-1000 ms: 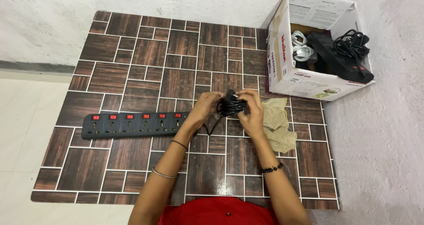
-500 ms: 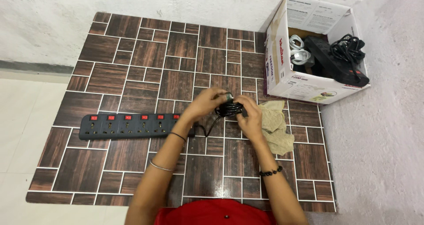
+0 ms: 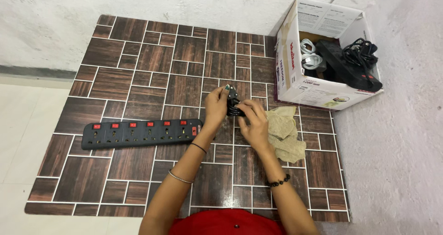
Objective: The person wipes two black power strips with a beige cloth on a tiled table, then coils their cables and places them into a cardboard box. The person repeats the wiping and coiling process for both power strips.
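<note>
1. Left hand [image 3: 216,106] and right hand [image 3: 253,124] both close around the coiled black cord [image 3: 233,106], held above the table [image 3: 138,69] middle, plug uppermost.
2. Power strip [image 3: 140,133] lies toward the left edge; beige cloth [image 3: 286,132] near the right edge; cardboard box [image 3: 295,73] at the far-right corner.

Red top [image 3: 228,223], 2 black wristbands, 1 silver bangle [image 3: 180,177].

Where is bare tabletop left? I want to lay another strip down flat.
Free: the far half of the table, between the wall and the power strip, and the near strip below it. Crowded: the right side, with both hands on the coiled cord, the cloth and the box.
</note>
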